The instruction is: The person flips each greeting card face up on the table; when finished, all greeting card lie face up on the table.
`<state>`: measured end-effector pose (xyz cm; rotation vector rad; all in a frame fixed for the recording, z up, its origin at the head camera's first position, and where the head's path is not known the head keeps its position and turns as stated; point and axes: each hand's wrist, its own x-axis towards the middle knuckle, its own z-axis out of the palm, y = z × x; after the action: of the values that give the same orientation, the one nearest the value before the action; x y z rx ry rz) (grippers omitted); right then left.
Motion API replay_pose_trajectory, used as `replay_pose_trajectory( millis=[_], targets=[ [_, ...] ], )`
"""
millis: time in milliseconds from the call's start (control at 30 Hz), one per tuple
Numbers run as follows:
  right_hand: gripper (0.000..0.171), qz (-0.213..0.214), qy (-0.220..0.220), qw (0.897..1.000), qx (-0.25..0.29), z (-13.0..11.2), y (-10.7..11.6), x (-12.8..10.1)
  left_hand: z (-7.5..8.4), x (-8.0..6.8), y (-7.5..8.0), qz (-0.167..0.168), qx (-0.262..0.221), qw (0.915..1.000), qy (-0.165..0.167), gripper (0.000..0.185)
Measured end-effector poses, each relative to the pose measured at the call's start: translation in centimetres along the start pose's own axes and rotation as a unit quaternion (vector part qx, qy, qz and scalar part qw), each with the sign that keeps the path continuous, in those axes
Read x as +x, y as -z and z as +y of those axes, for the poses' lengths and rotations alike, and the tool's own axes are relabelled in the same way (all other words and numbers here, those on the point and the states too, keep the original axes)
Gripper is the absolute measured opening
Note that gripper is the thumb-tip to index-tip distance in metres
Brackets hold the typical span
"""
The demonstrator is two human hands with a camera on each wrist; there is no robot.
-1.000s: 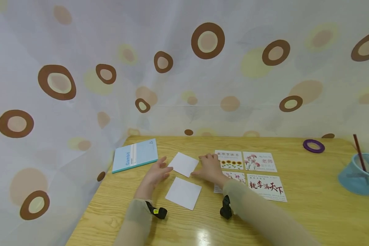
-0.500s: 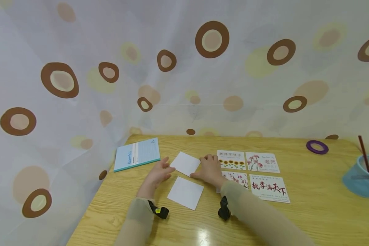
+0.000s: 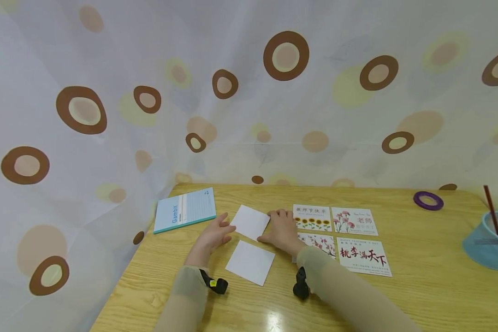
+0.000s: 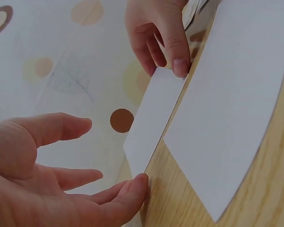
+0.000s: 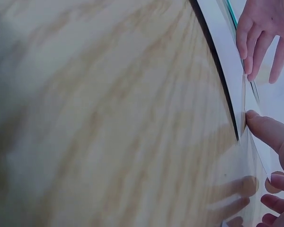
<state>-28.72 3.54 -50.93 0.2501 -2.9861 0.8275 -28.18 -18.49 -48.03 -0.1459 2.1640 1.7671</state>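
Note:
Two blank white cards lie on the wooden table (image 3: pixel 419 286). My left hand (image 3: pixel 215 234) is at the left edge of the far card (image 3: pixel 251 222), fingers straight. In the left wrist view one fingertip of my left hand (image 4: pixel 61 179) touches a corner of the far card (image 4: pixel 156 111). My right hand (image 3: pixel 281 228) rests at that card's right edge. Its fingertips (image 4: pixel 180 66) press on the edge. The near card (image 3: pixel 250 262) lies untouched just in front of both hands. The right wrist view shows my right hand's thumb (image 5: pixel 270 132) against the card's edge (image 5: pixel 229 71).
Several printed greeting cards (image 3: pixel 354 220) lie in a block right of my right hand. A pale blue notebook (image 3: pixel 185 210) sits at the far left, a purple tape ring (image 3: pixel 428 200) at the far right. A blue mesh cup (image 3: pixel 487 240) holds a red stick. A spotted curtain hangs behind.
Almost nothing: both hands stay at the edges of the far white card, and the view has shifted slightly.

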Motion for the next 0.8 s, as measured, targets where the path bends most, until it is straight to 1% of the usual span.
replay_pose_trajectory(
  millis=[233,367,467,567,667,800],
  targets=[
    [0.085,0.014,0.006,1.000,0.011,-0.32,-0.08,-0.08,0.32,-0.12,0.03,0.004,-0.001,1.0000,0.006,0.069],
    [0.084,0.021,0.017,0.999,0.024,-0.41,0.05,-0.28,0.26,-0.14,0.00,-0.001,-0.016,0.9998,0.012,0.067],
    [0.081,0.025,0.019,0.998,0.058,-0.41,0.15,-0.38,0.17,-0.12,-0.04,-0.004,-0.025,0.9996,0.013,0.065],
    [0.077,0.027,0.023,0.995,0.097,-0.40,0.26,-0.37,0.06,-0.08,-0.06,-0.007,-0.026,0.9995,0.014,0.064],
    [0.072,0.032,0.030,0.991,0.124,-0.35,0.23,-0.27,-0.03,0.05,-0.07,-0.009,-0.024,0.9996,0.014,0.062],
    [0.063,0.036,0.021,0.986,0.163,-0.35,0.26,-0.12,-0.16,0.08,-0.06,-0.012,-0.025,0.9995,0.015,0.060]
  ],
)
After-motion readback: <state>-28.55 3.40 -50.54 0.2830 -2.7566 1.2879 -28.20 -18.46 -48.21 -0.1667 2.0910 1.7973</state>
